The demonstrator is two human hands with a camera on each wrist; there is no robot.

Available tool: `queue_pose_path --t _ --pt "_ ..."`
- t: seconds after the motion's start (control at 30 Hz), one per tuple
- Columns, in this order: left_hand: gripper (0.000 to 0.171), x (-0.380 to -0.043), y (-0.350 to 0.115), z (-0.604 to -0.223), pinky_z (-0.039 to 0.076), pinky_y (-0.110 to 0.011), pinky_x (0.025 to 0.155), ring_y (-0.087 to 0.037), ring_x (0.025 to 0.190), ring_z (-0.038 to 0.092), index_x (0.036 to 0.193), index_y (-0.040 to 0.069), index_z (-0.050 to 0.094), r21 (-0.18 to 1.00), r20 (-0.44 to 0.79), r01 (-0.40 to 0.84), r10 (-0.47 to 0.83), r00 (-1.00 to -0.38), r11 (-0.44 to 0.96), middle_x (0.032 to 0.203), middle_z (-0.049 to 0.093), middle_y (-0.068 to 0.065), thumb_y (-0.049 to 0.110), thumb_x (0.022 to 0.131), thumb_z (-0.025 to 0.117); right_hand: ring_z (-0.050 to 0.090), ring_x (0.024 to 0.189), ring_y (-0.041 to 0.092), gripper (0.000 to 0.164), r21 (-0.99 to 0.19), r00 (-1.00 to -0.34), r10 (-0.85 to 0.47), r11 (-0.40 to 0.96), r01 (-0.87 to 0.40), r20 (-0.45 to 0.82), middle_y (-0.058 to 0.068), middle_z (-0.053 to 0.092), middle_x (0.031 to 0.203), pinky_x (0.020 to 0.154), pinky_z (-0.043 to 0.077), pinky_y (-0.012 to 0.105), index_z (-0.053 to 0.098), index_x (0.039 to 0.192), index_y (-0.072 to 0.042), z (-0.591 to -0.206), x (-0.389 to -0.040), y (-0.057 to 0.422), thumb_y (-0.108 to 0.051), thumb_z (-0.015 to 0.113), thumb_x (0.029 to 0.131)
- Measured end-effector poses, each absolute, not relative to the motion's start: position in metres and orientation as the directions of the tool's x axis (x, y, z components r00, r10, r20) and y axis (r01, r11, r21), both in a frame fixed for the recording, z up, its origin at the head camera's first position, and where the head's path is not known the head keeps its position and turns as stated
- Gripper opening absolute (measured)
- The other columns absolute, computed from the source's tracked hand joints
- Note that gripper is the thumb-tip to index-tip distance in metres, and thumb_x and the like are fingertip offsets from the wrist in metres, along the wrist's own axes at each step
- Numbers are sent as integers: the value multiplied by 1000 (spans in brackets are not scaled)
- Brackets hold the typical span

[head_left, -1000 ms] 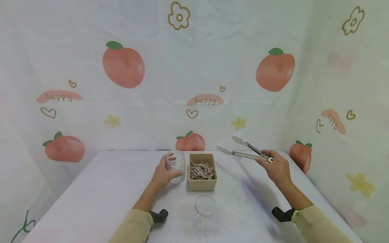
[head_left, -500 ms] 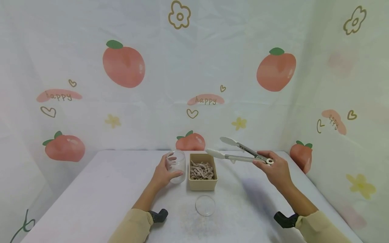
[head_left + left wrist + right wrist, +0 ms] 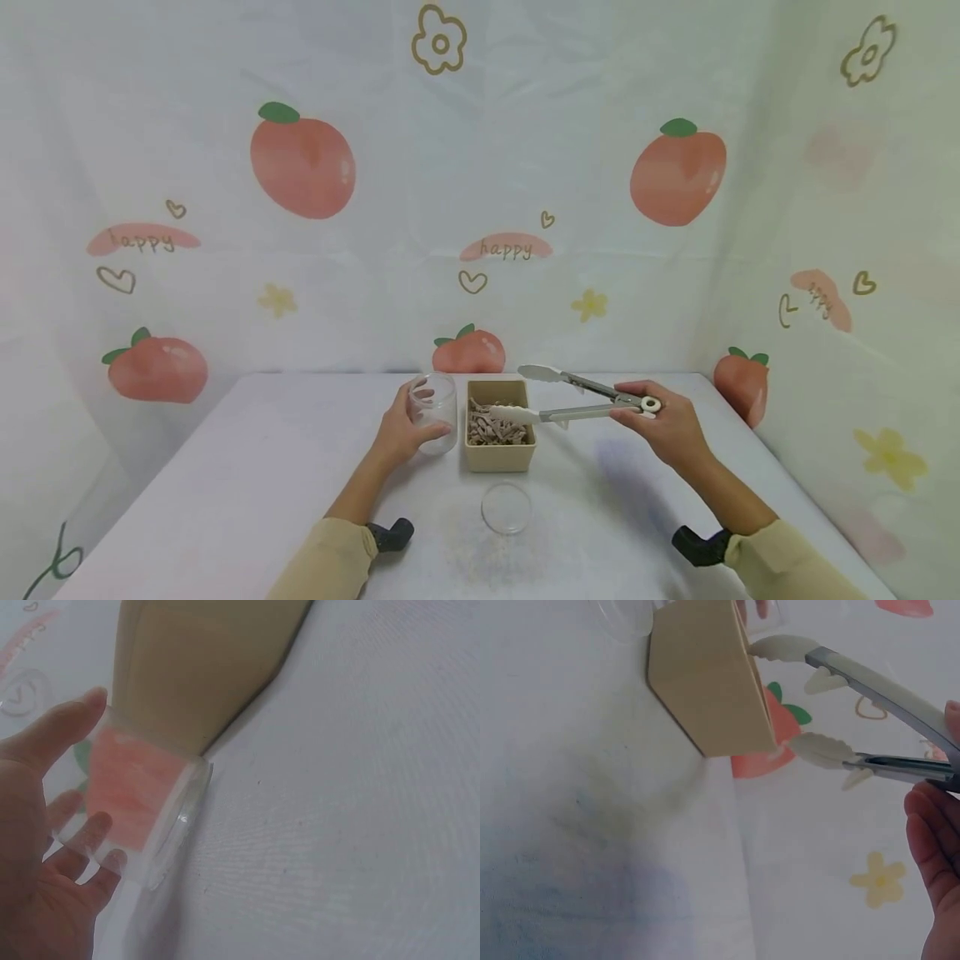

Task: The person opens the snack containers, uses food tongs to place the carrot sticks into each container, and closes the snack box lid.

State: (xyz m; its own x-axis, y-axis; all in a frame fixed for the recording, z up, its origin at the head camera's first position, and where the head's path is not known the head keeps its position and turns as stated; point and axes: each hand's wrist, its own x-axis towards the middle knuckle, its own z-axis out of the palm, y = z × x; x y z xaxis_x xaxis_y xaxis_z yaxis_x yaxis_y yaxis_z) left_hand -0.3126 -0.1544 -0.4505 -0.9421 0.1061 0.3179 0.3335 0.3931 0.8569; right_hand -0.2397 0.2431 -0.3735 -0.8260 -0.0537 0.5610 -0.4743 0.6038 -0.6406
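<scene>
Two-handed, from the left: with the left hand (image 3: 402, 433) clasped the clear jar (image 3: 443, 406), near upright, just beside the tan box (image 3: 501, 459) of greyish strips (image 3: 495, 432), a clear disc (image 3: 506, 508) flat on the table (image 3: 300, 442) in front; farther right, gripped the tongs (image 3: 576, 412) in the right hand (image 3: 672, 427), arms apart, one tip over the strips. Might have scattered strips outside through a loose squeeze, or tipped the jar by swinging too wide. Could not make out any contact between tip and strips, or between jar and table; lost both sleeves (image 3: 327, 560) at the lower edge
</scene>
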Motion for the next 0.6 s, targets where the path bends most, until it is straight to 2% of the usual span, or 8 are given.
queue_pose_path --t 0.23,0.6 --pt "89 -313 -155 -455 36 -52 105 -36 127 47 143 13 34 851 320 335 108 -941 403 138 53 -12 22 73 87 54 67 13 32 -645 -835 -79 597 -477 545 7 67 89 51 46 26 71 108 -6 -377 -244 238 -13 82 78" --pt "89 -313 -155 -453 35 -52 105 -34 127 47 144 15 34 850 323 338 107 -940 405 138 53 -12 22 72 88 52 72 13 31 -609 -791 -114 575 -546 601 7 67 91 50 44 25 72 108 -6 -369 -253 234 -10 81 79"
